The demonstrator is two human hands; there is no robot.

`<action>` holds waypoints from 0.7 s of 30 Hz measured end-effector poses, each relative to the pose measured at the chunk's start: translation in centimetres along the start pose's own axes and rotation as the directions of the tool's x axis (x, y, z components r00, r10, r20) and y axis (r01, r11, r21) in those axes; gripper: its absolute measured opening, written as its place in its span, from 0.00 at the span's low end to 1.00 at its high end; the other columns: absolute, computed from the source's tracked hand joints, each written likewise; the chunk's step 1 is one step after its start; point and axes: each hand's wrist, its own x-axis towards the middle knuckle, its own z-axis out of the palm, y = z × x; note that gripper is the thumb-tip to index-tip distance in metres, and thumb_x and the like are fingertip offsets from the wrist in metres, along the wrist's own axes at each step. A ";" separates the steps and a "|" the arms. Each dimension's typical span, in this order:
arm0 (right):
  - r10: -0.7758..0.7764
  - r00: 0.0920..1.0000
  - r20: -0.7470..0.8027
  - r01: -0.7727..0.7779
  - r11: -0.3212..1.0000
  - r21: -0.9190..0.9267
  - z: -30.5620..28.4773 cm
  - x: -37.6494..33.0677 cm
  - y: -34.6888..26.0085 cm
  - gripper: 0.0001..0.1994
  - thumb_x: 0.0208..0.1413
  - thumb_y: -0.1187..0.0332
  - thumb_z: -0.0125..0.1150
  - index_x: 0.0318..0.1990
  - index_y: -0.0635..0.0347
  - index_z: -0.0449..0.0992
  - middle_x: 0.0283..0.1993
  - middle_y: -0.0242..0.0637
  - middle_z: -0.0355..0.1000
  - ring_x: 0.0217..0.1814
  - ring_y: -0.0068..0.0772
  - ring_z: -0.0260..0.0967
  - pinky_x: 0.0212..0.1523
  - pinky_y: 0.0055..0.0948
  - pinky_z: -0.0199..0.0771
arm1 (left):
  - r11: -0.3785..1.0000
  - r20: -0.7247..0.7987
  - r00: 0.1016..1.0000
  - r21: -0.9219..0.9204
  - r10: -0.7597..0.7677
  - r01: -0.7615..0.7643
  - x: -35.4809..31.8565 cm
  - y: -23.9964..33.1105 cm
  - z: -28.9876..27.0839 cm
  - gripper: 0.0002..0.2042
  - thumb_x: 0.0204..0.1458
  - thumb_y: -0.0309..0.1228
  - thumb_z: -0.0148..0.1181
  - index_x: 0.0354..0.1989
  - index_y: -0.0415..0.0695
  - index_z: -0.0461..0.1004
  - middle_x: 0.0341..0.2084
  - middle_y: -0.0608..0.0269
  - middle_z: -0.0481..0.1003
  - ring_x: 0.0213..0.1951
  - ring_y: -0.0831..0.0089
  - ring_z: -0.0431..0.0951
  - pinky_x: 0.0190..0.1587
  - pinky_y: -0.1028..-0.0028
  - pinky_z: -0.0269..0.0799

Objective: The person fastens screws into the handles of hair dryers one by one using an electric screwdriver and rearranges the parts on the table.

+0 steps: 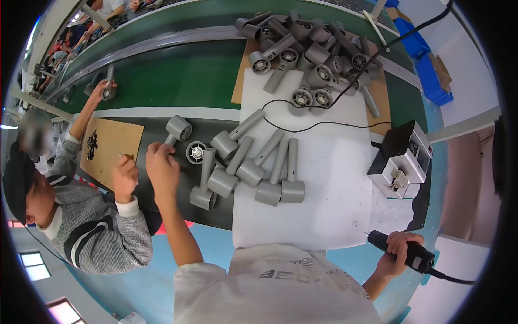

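My left hand (163, 170) reaches over the dark table at the left, its fingers closed at the handle end of a grey hair dryer housing (178, 128). Part of that handle is hidden by the fingers. Beside it another housing (197, 153) shows its round opening with a bright motor inside. Several more grey housings (251, 171) lie in a row just right of this hand, handles pointing away. Low at the right, my right hand (398, 252) is wrapped round a black electric screwdriver (413, 255), its thin bit pointing left and its cable trailing right.
A heap of grey housings (318, 51) covers the far end of the white sheet (329, 216). A screw feeder (402, 162) stands at the right, and a black cable (324, 123) crosses the sheet. Left, a co-worker (102, 227) handles a housing near a brown board (116, 148) with small black parts.
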 end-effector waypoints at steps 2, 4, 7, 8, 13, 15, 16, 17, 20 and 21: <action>0.029 0.999 -0.017 -0.028 0.997 0.072 0.6 0.2 0.3 0.09 0.51 0.70 0.55 0.38 0.59 0.63 0.18 0.27 0.58 0.17 0.17 0.53 0.28 0.24 0.61 | 0.989 -0.100 0.993 -0.131 0.059 -0.072 -0.4 7.1 -1.7 0.12 0.43 0.16 0.48 0.36 0.39 0.74 0.43 0.52 0.72 0.42 0.54 0.73 0.42 0.65 0.69; 0.027 1.000 0.008 -0.028 0.996 0.085 0.9 0.2 0.9 0.10 0.51 0.70 0.56 0.38 0.59 0.63 0.18 0.26 0.58 0.17 0.17 0.53 0.27 0.24 0.61 | 0.939 0.025 0.991 -0.325 0.130 -0.115 -2.1 14.0 -2.1 0.13 0.43 0.26 0.58 0.39 0.43 0.75 0.49 0.48 0.69 0.50 0.52 0.70 0.51 0.56 0.64; 0.021 0.998 0.067 -0.028 0.994 0.103 1.3 0.4 0.9 0.09 0.53 0.71 0.55 0.39 0.60 0.64 0.19 0.26 0.56 0.19 0.18 0.52 0.28 0.24 0.59 | 0.949 0.226 0.939 -0.245 0.258 -0.201 -3.7 21.7 0.6 0.29 0.43 0.47 0.63 0.50 0.41 0.70 0.57 0.37 0.59 0.61 0.38 0.55 0.56 0.34 0.47; 0.009 0.997 0.081 -0.018 0.994 0.108 1.2 0.2 0.7 0.09 0.53 0.71 0.55 0.39 0.60 0.64 0.19 0.26 0.56 0.19 0.18 0.51 0.28 0.24 0.58 | 0.961 0.270 0.931 -0.196 0.246 -0.197 -3.8 23.3 2.3 0.32 0.43 0.51 0.62 0.52 0.40 0.69 0.59 0.34 0.57 0.64 0.36 0.50 0.57 0.31 0.43; 0.028 0.996 0.087 -0.038 0.992 0.122 0.6 -0.5 0.4 0.09 0.53 0.69 0.55 0.39 0.60 0.63 0.19 0.27 0.56 0.19 0.18 0.50 0.27 0.23 0.56 | 0.948 0.598 0.794 0.178 0.109 -0.264 -2.2 24.0 6.8 0.42 0.34 0.57 0.65 0.56 0.42 0.65 0.63 0.29 0.48 0.66 0.31 0.40 0.54 0.23 0.29; 0.027 0.996 0.085 -0.036 0.994 0.099 -0.1 -0.6 0.7 0.09 0.53 0.70 0.55 0.39 0.59 0.63 0.19 0.27 0.56 0.19 0.18 0.50 0.28 0.23 0.56 | 0.966 0.617 0.781 0.133 0.094 -0.222 -2.1 23.0 6.0 0.42 0.32 0.54 0.65 0.57 0.43 0.65 0.63 0.29 0.48 0.66 0.31 0.38 0.54 0.22 0.29; 0.025 0.996 0.088 -0.034 0.994 0.105 -0.2 -0.3 1.0 0.09 0.53 0.70 0.55 0.39 0.59 0.63 0.19 0.27 0.56 0.19 0.18 0.50 0.28 0.23 0.56 | 0.979 0.643 0.760 0.080 0.091 -0.186 -2.0 22.4 5.6 0.41 0.31 0.52 0.66 0.58 0.45 0.65 0.63 0.29 0.49 0.67 0.31 0.36 0.53 0.21 0.29; 0.025 0.998 0.065 -0.030 0.996 0.086 -0.4 -0.2 1.1 0.09 0.53 0.70 0.55 0.39 0.59 0.64 0.19 0.27 0.56 0.19 0.18 0.50 0.28 0.23 0.57 | 0.979 0.644 0.760 0.081 0.091 -0.185 -2.0 21.9 5.5 0.41 0.31 0.52 0.66 0.58 0.45 0.65 0.63 0.29 0.49 0.67 0.31 0.36 0.53 0.21 0.29; 0.021 1.000 0.018 -0.021 1.000 0.022 -1.5 0.0 0.9 0.08 0.54 0.70 0.55 0.39 0.59 0.64 0.18 0.27 0.56 0.20 0.18 0.51 0.29 0.23 0.58 | 0.987 0.613 0.775 -0.049 0.152 -0.155 -2.2 20.5 6.2 0.39 0.31 0.47 0.66 0.57 0.46 0.65 0.61 0.27 0.49 0.67 0.30 0.33 0.54 0.22 0.31; 0.013 1.000 -0.003 -0.013 1.000 -0.023 -1.7 0.1 0.8 0.08 0.54 0.70 0.54 0.39 0.59 0.65 0.18 0.27 0.56 0.20 0.18 0.51 0.29 0.23 0.58 | 0.982 0.597 0.782 -0.065 0.180 -0.177 -2.2 20.2 6.5 0.41 0.31 0.46 0.66 0.59 0.44 0.64 0.60 0.27 0.50 0.67 0.30 0.32 0.54 0.22 0.31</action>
